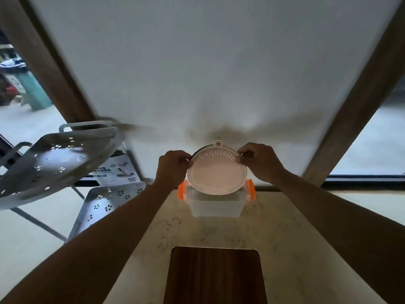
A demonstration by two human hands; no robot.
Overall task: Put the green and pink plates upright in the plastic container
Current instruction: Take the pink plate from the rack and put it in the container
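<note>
Above the plastic container (215,207), which stands on the pale marble-patterned counter (291,233) at the centre of the view, a pink plate (217,175) is held upright, its face turned toward the camera and the raised word "Exquisite" arched across its upper rim. A dark edge is seen just behind the plate's top rim, but whether this is a second plate cannot be told. The plate's rim is pinched at about ten o'clock by the left hand (173,167) and at about two o'clock by the right hand (260,162), both closed on it. The plate's lower edge overlaps the container's open top between the two orange latches (251,189). A dark wooden board (215,275) lies at six o'clock from the container, and a white perforated rack (54,163) stands at nine o'clock, off the counter.
</note>
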